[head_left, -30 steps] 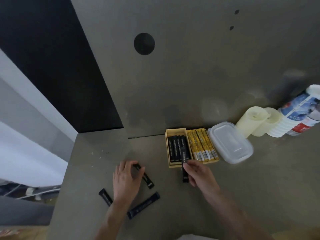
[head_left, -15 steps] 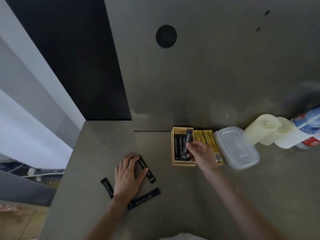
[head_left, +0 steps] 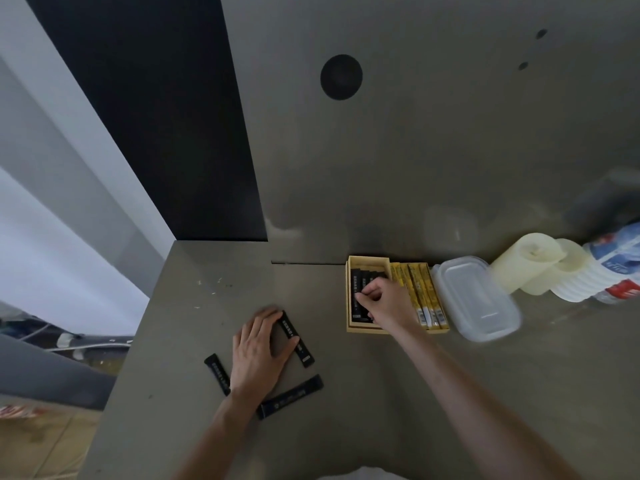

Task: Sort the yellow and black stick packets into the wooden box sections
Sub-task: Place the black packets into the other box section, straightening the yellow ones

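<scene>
Right hand [head_left: 385, 302] is down in the left section of the wooden box [head_left: 362, 329] – fingers [head_left: 377, 282] curled and pinching at the boxed black packets [head_left: 356, 294]
- that section has only black ones in it, lying side by side lengthwise
- yellow packets [head_left: 420, 296] fill the right section, same direction, packed tight
- left hand [head_left: 261, 353] lies flat on the table [head_left: 363, 393], fingers relaxed and straight, not gripping anything – fingertips and thumb just touch a loose black packet [head_left: 300, 344] lying at an angle
- two more loose ones near that hand: a second black packet [head_left: 217, 374] just left of the wrist, and a third black packet [head_left: 292, 396] near the forearm
- clear plastic container [head_left: 479, 299] with its lid on sits right against the box's right side
- past that, pale rolls [head_left: 528, 265] and a water bottle [head_left: 620, 268] lying along the wall
</scene>
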Demonstrator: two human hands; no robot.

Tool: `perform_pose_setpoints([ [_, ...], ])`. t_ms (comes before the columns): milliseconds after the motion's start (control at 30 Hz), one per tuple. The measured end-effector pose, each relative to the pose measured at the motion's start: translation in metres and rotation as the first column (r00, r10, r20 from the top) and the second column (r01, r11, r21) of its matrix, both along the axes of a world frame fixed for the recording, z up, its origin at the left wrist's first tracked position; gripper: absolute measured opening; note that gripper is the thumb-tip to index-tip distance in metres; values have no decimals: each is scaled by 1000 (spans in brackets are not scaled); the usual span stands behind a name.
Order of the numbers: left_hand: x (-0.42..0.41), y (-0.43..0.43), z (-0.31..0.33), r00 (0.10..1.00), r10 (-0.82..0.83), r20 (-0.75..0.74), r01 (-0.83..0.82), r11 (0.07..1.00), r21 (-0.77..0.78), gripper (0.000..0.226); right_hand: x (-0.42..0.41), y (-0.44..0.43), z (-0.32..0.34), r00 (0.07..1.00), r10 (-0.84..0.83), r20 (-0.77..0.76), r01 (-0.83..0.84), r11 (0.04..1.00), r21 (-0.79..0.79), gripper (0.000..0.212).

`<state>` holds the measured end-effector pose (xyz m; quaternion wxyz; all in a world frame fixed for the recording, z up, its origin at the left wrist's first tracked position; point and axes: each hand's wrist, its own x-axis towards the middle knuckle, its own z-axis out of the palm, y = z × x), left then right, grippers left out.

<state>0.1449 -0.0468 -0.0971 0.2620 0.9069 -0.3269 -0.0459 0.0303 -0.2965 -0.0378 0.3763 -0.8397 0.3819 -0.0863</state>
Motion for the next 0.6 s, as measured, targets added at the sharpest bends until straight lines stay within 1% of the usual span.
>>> perform_pose_setpoints([
  [100, 1, -1, 1, 999, 9, -36, -10, 1000, -20, 58, -1, 3, -2, 1000, -6, 22, 7, 998, -64, 14],
  [167, 3, -1, 1, 997, 27, -74, -29, 999, -29, 59, -6, 11, 0, 996, 5, 90, 6, 992, -127, 11],
  [233, 5, -1, 2, 992, 46, -117, -52, 998, -47, 59, -15, 26, 0, 978, 98, 187, -48, 966, -255, 7],
  [300, 5, -2, 3, 985, 65, -161, -76, 995, -65, 58, -27, 45, -1, 944, 233, 232, -153, 935, -320, 8],
  [367, 6, -3, 4, 975, 94, -201, -115, 989, -97, 55, -36, 65, -7, 925, 334, 178, -278, 918, -282, 13],
  [433, 10, -4, 5, 959, 122, -256, -164, 975, -148, 50, -42, 82, -16, 915, 391, 95, -373, 913, -165, 15],
  [500, 14, -5, 8, 945, 125, -302, -186, 965, -184, 43, -46, 92, -27, 910, 411, 53, -409, 911, -41, 19],
  [600, 16, -5, 7, 945, 109, -307, -179, 961, -209, 31, -47, 95, -37, 924, 377, 62, -379, 925, 21, 24],
])
